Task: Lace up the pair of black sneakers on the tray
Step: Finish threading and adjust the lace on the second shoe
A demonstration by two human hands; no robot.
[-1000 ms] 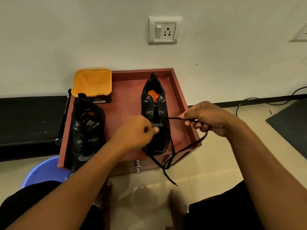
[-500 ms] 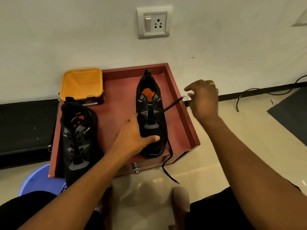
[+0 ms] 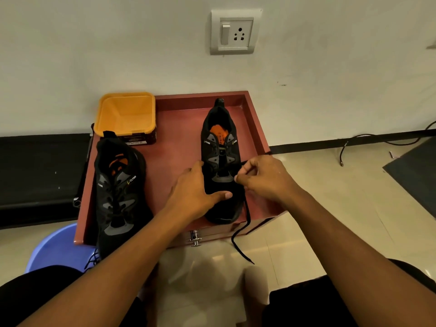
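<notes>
On the tray, right half, one sneaker: left hand flat over its toe, fingers relaxed. The right hand pinches the lace by the eyelets, tail hanging past the tray's front edge. On the tray's left side, second sneaker.

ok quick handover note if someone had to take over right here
Left hand: open, flat on the toe of the right sneaker, steadying it.
Right hand: fingers pinch the lace beside the lower eyelets; its free end hangs over the front edge of the tray.
Done: the left sneaker, on the tray's left side, looks laced.
Left: thread the right sneaker's upper eyelets, which look empty.
</notes>
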